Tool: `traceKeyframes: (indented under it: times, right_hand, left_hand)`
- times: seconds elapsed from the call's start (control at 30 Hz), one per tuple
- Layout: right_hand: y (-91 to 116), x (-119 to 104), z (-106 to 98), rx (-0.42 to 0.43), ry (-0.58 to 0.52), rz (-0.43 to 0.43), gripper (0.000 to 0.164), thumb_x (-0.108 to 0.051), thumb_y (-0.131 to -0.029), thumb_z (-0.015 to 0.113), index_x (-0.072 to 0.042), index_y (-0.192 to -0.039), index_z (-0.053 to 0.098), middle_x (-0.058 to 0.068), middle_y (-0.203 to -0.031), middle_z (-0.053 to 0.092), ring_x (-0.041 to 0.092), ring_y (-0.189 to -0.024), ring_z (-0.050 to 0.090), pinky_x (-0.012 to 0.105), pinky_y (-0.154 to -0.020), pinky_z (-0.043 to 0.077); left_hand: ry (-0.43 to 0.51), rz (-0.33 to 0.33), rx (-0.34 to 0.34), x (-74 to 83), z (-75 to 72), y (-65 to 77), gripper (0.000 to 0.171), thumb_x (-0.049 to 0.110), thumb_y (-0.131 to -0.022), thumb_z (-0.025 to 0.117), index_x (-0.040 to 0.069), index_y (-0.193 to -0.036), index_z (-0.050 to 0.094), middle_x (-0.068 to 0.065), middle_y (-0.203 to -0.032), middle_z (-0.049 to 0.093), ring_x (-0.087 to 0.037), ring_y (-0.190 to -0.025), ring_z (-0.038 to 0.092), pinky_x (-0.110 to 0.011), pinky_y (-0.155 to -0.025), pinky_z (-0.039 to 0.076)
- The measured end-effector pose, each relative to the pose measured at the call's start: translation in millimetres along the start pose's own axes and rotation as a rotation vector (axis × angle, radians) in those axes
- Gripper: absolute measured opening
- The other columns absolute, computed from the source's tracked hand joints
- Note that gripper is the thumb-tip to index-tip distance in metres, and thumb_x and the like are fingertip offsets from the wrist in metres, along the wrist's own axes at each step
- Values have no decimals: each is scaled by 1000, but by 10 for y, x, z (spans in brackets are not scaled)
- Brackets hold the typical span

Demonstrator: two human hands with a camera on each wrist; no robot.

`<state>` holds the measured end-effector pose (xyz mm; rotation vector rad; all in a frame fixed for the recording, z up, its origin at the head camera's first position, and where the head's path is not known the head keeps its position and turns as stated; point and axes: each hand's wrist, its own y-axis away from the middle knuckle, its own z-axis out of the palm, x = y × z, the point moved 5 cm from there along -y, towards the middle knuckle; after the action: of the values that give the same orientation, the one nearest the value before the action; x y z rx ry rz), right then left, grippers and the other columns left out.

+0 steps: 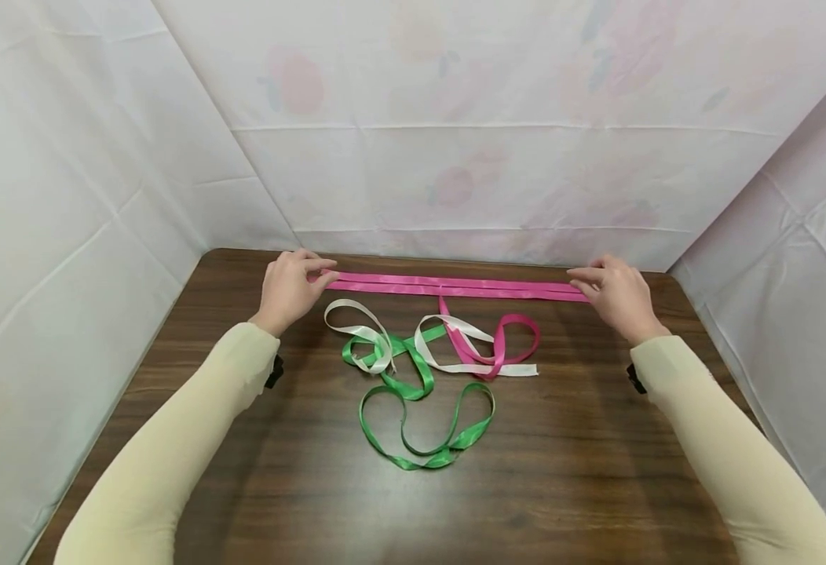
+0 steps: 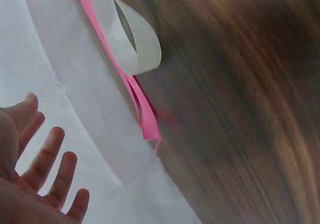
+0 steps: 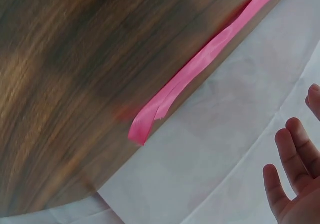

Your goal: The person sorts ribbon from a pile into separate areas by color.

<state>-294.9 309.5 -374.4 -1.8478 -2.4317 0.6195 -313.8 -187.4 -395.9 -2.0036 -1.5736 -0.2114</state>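
Observation:
Two pink ribbon strips (image 1: 413,285) lie flat, side by side, along the far edge of the table. At their left end is my left hand (image 1: 289,288), thumb and forefinger close together; in the left wrist view its other fingers spread, apart from the pink ribbon end (image 2: 149,126). My right hand (image 1: 618,297) is over the right end, and the right wrist view shows its fingers (image 3: 287,151) extended, away from the pink ribbon end (image 3: 142,129). Neither hand holds anything.
Nearer me on the brown table (image 1: 561,471) lie a curled pink ribbon (image 1: 501,345), a white ribbon (image 1: 448,366), a cream ribbon loop (image 1: 363,306) and tangled green ribbons (image 1: 413,388), (image 1: 469,435). White cloth walls (image 1: 455,157) enclose the back and both sides.

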Motion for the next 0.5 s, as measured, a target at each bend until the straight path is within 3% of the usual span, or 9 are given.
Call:
traceKeyframes:
  times: [0.27, 0.5]
  right_hand:
    - [55, -101, 79, 43, -59, -6, 26, -13, -93, 76, -8, -118, 78, 20, -100, 66, 41, -91, 62, 61, -86, 47]
    - [99, -258, 122, -24, -112, 26, 29, -16, -97, 73, -9, -125, 75, 20, -114, 69, 43, -106, 62, 65, -95, 45]
  left_hand:
    - [15, 27, 2, 73, 46, 37, 28, 25, -94, 77, 8, -116, 79, -17, -120, 73, -43, -111, 61, -63, -99, 44]
    - [37, 30, -13, 166, 83, 153, 33, 28, -93, 77, 7, -119, 78, -16, -122, 73, -41, -113, 61, -64, -102, 42]
